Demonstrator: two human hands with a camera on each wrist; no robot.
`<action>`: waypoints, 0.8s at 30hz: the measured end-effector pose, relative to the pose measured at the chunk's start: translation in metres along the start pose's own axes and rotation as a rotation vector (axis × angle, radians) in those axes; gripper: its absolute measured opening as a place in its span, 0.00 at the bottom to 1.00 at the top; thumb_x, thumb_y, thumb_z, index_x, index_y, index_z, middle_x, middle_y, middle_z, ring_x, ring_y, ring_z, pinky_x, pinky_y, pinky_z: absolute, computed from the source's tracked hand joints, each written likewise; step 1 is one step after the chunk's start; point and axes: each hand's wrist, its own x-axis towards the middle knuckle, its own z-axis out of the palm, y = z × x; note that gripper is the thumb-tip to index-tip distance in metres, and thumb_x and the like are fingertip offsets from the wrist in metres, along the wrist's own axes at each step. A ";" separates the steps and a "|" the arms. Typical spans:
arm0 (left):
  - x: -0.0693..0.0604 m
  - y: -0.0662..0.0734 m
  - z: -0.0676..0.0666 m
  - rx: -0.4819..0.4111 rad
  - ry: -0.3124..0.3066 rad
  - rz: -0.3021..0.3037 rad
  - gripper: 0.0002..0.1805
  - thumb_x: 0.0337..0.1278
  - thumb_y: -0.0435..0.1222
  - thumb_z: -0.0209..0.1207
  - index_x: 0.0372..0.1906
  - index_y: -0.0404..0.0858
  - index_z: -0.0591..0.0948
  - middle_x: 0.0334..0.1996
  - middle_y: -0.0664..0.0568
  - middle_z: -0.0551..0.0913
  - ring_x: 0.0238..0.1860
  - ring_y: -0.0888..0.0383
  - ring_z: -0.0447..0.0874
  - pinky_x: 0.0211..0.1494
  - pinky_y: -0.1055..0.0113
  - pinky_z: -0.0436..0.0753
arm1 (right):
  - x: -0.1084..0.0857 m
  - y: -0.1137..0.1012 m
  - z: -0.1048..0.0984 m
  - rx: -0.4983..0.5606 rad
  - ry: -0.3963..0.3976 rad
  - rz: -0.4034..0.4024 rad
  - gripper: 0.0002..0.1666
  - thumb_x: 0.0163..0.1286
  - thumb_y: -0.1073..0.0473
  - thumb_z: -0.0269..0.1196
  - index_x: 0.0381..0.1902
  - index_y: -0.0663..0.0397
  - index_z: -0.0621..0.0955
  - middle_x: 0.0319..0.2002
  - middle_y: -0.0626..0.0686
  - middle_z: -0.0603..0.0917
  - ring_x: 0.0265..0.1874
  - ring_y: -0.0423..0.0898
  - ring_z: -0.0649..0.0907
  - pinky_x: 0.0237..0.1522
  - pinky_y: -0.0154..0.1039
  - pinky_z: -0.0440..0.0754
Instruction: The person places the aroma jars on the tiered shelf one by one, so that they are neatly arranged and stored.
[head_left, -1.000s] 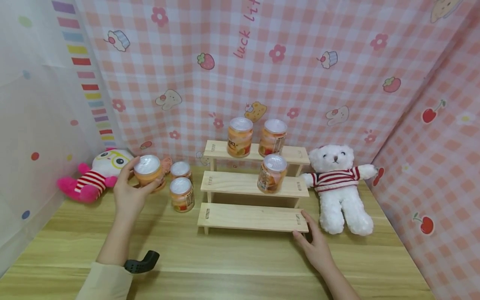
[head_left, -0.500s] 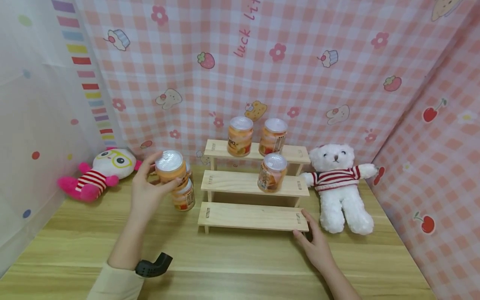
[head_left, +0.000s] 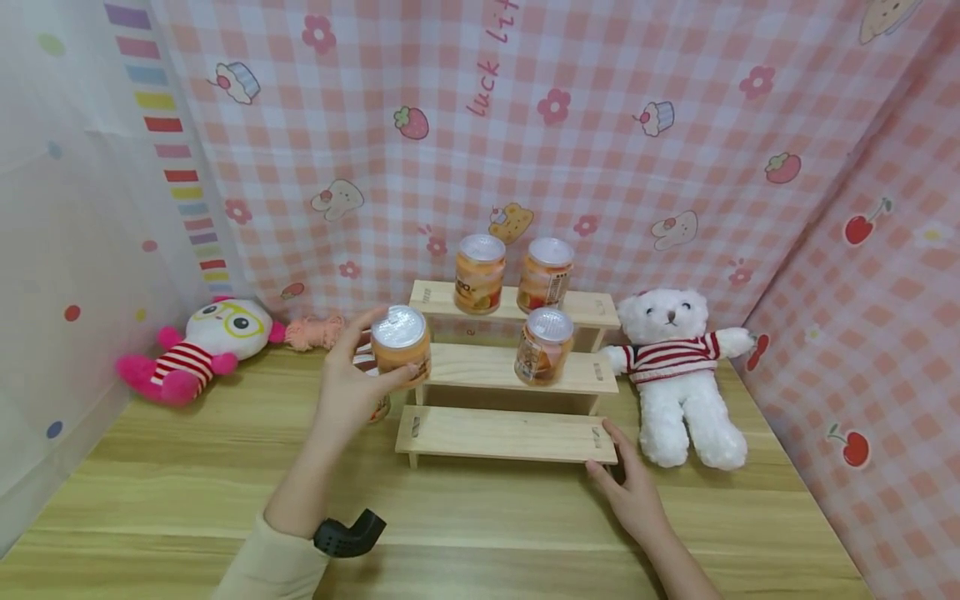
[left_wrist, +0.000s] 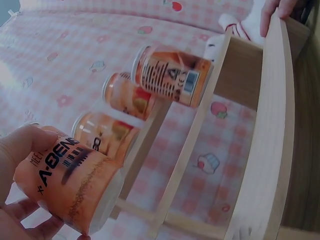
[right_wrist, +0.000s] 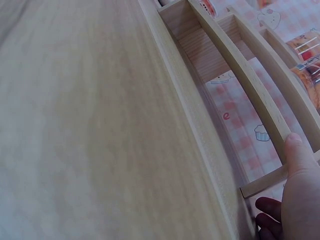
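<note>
My left hand [head_left: 348,387] grips an orange can [head_left: 402,354] by its sides, at the left end of the wooden shelf's middle tier [head_left: 472,365]. In the left wrist view the held can [left_wrist: 70,182] is tilted, with thumb and fingers round it. Two cans [head_left: 480,279] [head_left: 545,279] stand on the top tier and one can [head_left: 543,350] on the right of the middle tier. My right hand [head_left: 633,500] holds the right end of the bottom tier [head_left: 506,433]; in the right wrist view its thumb [right_wrist: 297,155] lies on the board edge.
Behind my left hand a can [head_left: 381,408] on the table is mostly hidden. A pink doll [head_left: 183,362] and a peach-coloured fluffy thing [head_left: 315,333] lie at the back left. A white bear [head_left: 678,375] sits right of the shelf. A checked cloth [head_left: 465,167] hangs behind.
My left hand has carried its can rightward from beside the doll, past the cans on the table, to the shelf's left end. My right hand has stayed on the shelf.
</note>
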 end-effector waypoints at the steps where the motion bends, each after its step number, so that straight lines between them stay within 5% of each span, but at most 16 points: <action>1: 0.000 0.001 0.003 -0.006 -0.004 0.002 0.40 0.40 0.28 0.74 0.64 0.44 0.72 0.53 0.43 0.73 0.51 0.48 0.69 0.51 0.51 0.74 | 0.000 0.000 0.000 0.001 -0.001 0.000 0.40 0.66 0.56 0.65 0.72 0.53 0.61 0.68 0.63 0.64 0.66 0.57 0.62 0.64 0.59 0.57; 13: 0.006 0.003 0.042 -0.060 -0.080 0.084 0.41 0.37 0.27 0.75 0.64 0.42 0.72 0.60 0.48 0.73 0.55 0.48 0.70 0.49 0.49 0.78 | 0.000 0.000 0.000 0.003 0.008 -0.004 0.40 0.66 0.55 0.65 0.72 0.54 0.62 0.68 0.64 0.65 0.66 0.59 0.63 0.64 0.60 0.58; 24: 0.013 -0.002 0.071 -0.077 -0.107 0.113 0.41 0.37 0.27 0.74 0.64 0.42 0.73 0.56 0.48 0.75 0.53 0.50 0.71 0.50 0.51 0.79 | 0.000 0.000 0.000 0.005 -0.011 0.006 0.40 0.67 0.54 0.64 0.72 0.51 0.61 0.68 0.64 0.63 0.66 0.60 0.61 0.64 0.61 0.57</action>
